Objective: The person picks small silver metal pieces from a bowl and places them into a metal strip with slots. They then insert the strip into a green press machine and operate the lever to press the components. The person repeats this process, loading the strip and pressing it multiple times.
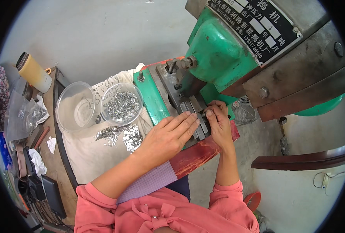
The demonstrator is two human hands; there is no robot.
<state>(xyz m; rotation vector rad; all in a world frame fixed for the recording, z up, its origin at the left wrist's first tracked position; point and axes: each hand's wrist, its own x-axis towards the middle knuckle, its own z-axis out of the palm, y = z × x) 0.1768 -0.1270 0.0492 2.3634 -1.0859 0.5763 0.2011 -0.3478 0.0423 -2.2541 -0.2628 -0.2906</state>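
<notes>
My left hand [167, 136] lies with its fingers stretched out and close together, their tips on the steel die block [199, 133] of a green punch press [215, 46]. At the die's right side is my right hand [219, 123], its thumb and fingers drawn together in a pinch. Whatever small thing may sit in that pinch is hidden by the fingers. The dark press ram [191, 83] stands just beyond both hands. To the left, a clear plastic bowl [140, 100] holds many small shiny metal pieces. Beside it a loose pile of flat silvery pieces [132, 138] rests on cloth.
A second clear bowl [77, 126] stands left of the filled one, on a pale cloth [83, 155]. The wooden table [57, 155] at far left carries a yellow cup [34, 73], plastic bags, crumpled tissue and tools. A red board [195, 159] edges the press base near me.
</notes>
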